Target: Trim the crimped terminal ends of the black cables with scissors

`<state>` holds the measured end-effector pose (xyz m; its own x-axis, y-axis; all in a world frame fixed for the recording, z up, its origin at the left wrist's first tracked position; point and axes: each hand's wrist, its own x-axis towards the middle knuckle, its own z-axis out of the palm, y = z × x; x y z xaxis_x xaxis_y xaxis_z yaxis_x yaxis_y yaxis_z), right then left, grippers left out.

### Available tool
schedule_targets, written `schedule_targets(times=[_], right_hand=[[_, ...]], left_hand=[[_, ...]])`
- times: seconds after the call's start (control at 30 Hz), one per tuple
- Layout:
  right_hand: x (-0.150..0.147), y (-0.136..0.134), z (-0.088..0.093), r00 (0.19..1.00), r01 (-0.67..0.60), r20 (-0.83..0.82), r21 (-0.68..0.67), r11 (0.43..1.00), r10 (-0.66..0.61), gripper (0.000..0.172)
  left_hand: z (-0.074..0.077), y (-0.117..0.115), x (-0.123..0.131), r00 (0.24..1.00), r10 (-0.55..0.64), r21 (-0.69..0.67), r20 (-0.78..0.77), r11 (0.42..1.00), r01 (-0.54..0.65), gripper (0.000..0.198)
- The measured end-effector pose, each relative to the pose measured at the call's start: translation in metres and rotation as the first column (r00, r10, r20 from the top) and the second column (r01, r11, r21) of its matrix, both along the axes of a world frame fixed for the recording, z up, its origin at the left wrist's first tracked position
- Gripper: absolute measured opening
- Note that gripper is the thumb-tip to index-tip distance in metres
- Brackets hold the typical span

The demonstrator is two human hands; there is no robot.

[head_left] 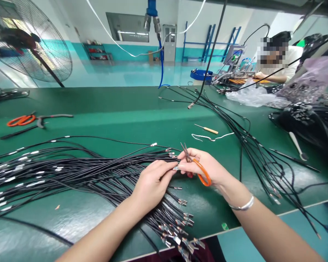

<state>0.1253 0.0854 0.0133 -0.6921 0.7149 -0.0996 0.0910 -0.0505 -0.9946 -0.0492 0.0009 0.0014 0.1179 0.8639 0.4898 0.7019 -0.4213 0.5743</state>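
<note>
My left hand (154, 182) lies over a bundle of black cables (98, 163) and pinches the end of one cable, where a small metal terminal (176, 168) shows at the fingertips. My right hand (200, 165) meets it there, thumb and fingers closed near that terminal. Orange-handled scissors (203, 173) are held in the right hand, blades pointing up and away. Below my left hand, many cable ends with metal terminals (177, 233) fan out toward the table's front edge. White labels are on the cables at the left.
Orange-handled scissors (22, 120) and pliers (41, 121) lie at the left. A wooden-handled pick (210, 130), white wire (213, 138) and brush (297, 145) lie right of centre. More black cables (235, 127) cross the right. A black cable (209, 69) hangs overhead. A co-worker (278, 58) sits beyond.
</note>
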Motion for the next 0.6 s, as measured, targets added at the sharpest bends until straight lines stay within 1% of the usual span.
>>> schedule_targets(times=[0.03,0.07,0.23,0.4,0.5,0.6], right_hand=[[0.000,-0.001,0.002,0.999,0.004,-0.045,-0.077,0.997,-0.007,0.030],[0.000,-0.003,0.003,0.997,0.008,-0.076,-0.111,0.994,-0.017,0.030],[-0.006,-0.009,0.008,0.978,0.053,-0.194,-0.143,0.988,-0.080,0.024],[-0.010,-0.013,0.003,0.974,0.053,-0.204,-0.201,0.978,-0.095,0.026],[-0.010,-0.014,-0.001,0.975,0.051,-0.201,-0.217,0.975,-0.096,0.026],[-0.010,-0.014,-0.001,0.973,0.056,-0.206,-0.212,0.976,-0.101,0.023]], left_hand=[[0.001,-0.002,-0.001,0.999,-0.004,-0.004,0.044,1.000,0.004,0.020],[0.002,-0.004,-0.001,0.997,-0.005,-0.010,0.077,1.000,0.006,0.020],[0.008,-0.012,-0.002,0.973,0.016,-0.094,0.231,0.996,0.006,0.018],[0.010,-0.015,-0.001,0.915,0.073,-0.193,0.396,0.981,0.006,0.013],[0.010,-0.014,-0.001,0.895,0.097,-0.266,0.435,0.964,0.025,0.011],[0.010,-0.015,-0.002,0.878,0.095,-0.322,0.469,0.944,0.070,0.011]])
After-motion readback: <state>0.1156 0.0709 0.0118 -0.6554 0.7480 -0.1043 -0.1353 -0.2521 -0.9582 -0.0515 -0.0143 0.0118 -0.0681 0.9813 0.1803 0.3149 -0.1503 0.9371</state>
